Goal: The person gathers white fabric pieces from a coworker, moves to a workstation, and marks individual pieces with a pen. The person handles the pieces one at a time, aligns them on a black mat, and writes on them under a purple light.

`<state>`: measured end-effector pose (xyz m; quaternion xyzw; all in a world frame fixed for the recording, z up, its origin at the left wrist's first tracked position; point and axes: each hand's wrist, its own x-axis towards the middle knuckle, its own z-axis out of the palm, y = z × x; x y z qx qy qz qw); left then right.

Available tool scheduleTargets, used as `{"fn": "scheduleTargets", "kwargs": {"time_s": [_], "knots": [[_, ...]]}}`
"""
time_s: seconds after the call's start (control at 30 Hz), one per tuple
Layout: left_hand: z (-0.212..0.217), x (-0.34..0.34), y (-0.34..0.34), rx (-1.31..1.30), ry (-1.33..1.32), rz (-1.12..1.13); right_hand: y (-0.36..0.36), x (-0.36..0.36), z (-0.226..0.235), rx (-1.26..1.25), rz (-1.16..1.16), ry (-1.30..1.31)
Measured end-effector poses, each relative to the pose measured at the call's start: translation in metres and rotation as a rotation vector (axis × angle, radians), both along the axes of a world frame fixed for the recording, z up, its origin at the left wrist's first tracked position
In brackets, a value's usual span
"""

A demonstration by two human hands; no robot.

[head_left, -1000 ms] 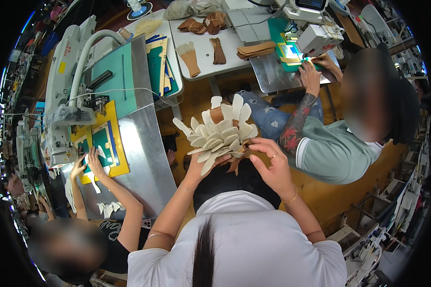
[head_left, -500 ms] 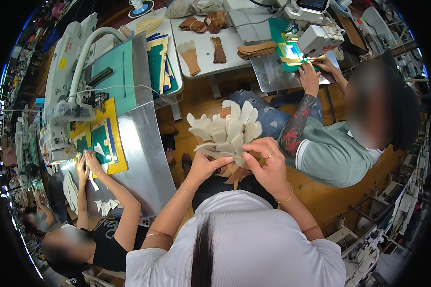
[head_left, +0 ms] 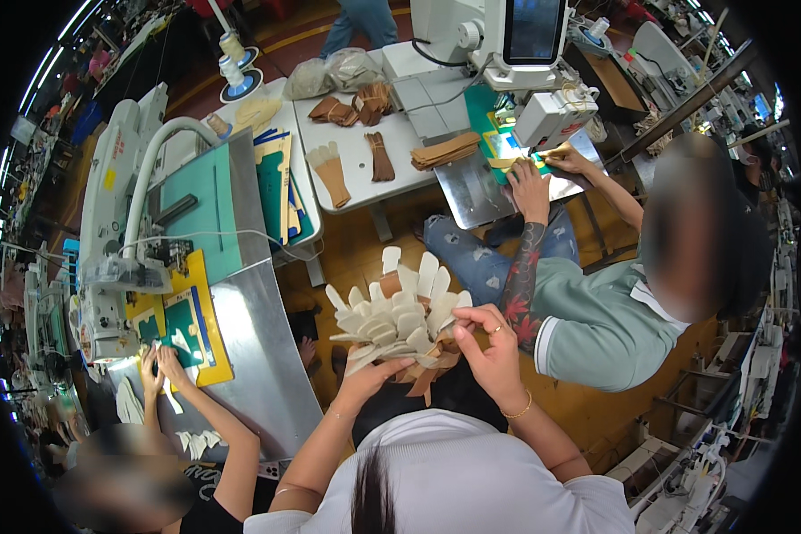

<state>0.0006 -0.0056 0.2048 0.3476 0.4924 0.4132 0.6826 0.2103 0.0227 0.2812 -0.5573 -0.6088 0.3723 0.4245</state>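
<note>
A thick fanned bundle of cream and tan fabric glove pieces (head_left: 400, 307) is held up in front of my body, its rounded finger-shaped ends pointing away from me. My left hand (head_left: 371, 381) is closed around the near left side of the bundle, thumb on top. At the right edge, my right hand (head_left: 489, 349) is closed in a pinch, thumb and forefinger at one cream piece. Brown strips hang below the bundle, between my hands. The other fingers of my left hand are hidden underneath.
At right, a co-worker (head_left: 596, 320) works at a sewing machine (head_left: 552, 120); another co-worker's hands (head_left: 165, 365) are at a machine on the left. Ahead, a white table (head_left: 356, 191) bears brown bundles (head_left: 378, 156) and a cream-and-tan glove piece (head_left: 329, 173). A metal worktop (head_left: 280, 356) lies left.
My right hand has moved from beside my left thumb to the bundle's right edge. The bundle's finger-shaped ends now stand more spread. The whole view has tilted upward.
</note>
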Motion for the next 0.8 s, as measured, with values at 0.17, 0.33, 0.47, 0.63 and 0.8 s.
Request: {"fn": "scheduleTargets", "kwargs": {"time_s": [0.17, 0.33, 0.47, 0.63, 0.8], "knots": [[0.005, 0.006, 0.005, 0.031, -0.048, 0.031, 0.001, 0.001, -0.011, -0.031, -0.052, 0.178], [-0.036, 0.000, -0.007, 0.079, 0.061, -0.017, -0.001, 0.004, -0.015, -0.075, -0.066, 0.291], [-0.038, -0.006, -0.010, 0.181, 0.145, -0.096, -0.002, 0.008, -0.020, -0.096, -0.075, 0.382], [-0.021, -0.001, -0.005, 0.313, 0.269, 0.004, -0.008, 0.010, -0.019, -0.081, -0.038, 0.493], [-0.016, 0.000, 0.000, 0.318, 0.272, 0.006, 0.002, 0.007, -0.013, -0.097, -0.037, 0.514]]}}
